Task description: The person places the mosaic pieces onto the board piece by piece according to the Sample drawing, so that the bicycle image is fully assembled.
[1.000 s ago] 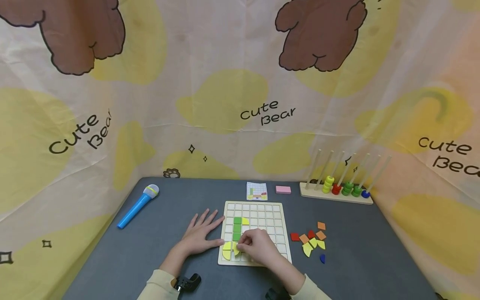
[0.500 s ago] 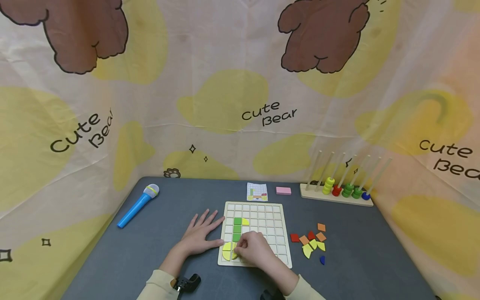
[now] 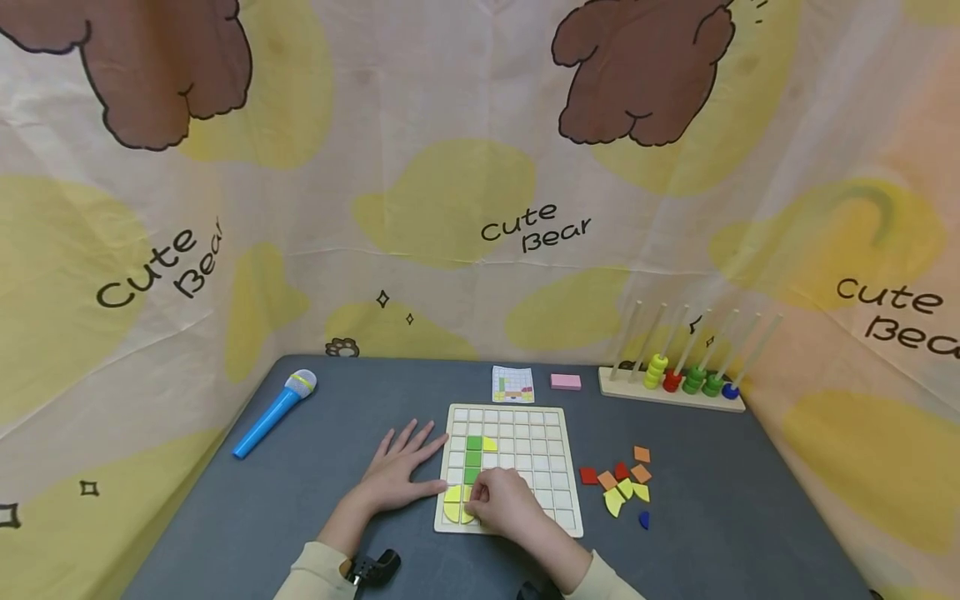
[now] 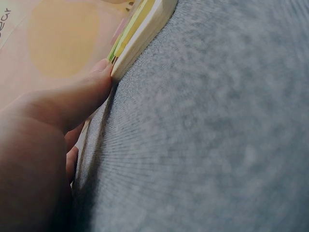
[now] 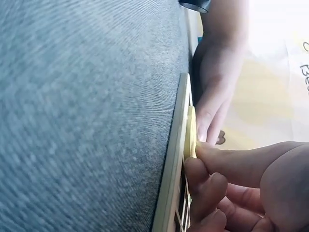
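Right hand (image 3: 506,502) pinches a yellow quarter-circle tile (image 3: 467,516) at seven o'clock on the grid board (image 3: 557,463). Left hand (image 3: 397,479) splays at nine.

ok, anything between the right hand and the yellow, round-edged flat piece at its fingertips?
Nothing visible: the right hand touches the yellow, round-edged flat piece on the pale wooden gridded board. The left hand touches the board's left edge, out of the way.
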`<move>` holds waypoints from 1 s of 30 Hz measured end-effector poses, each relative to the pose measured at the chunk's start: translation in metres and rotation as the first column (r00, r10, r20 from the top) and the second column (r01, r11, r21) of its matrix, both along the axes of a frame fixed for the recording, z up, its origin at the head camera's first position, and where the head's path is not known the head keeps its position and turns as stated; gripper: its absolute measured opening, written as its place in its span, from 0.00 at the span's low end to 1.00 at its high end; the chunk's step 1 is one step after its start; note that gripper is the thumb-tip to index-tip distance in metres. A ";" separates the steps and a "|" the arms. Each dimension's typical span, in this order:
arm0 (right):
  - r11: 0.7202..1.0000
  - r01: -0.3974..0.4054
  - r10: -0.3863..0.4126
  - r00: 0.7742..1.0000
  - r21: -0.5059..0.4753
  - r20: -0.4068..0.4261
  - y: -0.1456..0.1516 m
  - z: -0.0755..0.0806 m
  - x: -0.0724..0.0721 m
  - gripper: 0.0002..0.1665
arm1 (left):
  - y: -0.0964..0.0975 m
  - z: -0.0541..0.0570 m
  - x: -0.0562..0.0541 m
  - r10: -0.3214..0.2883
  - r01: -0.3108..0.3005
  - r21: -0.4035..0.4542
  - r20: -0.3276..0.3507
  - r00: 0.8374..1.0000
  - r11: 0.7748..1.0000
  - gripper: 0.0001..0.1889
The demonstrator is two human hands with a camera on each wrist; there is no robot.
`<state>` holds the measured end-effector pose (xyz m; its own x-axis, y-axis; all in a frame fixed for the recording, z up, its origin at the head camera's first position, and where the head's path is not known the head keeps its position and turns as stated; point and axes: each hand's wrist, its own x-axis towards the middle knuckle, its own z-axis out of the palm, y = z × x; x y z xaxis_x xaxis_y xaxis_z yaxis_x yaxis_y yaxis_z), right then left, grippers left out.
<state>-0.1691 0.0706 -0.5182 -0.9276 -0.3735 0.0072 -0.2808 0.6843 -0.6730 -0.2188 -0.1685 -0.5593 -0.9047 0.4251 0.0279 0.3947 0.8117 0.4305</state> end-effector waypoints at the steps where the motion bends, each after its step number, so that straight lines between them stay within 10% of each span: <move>1: 1.000 -0.001 0.001 1.000 -0.002 0.005 0.000 0.000 0.000 0.11 | 0.000 -0.001 0.000 -0.001 0.001 0.006 -0.004 1.000 1.000 0.43; 30: 0.987 0.159 -0.160 0.987 -0.021 -0.027 0.077 0.020 -0.007 0.07 | 0.001 0.005 0.001 0.003 -0.003 -0.017 0.041 0.999 1.000 0.44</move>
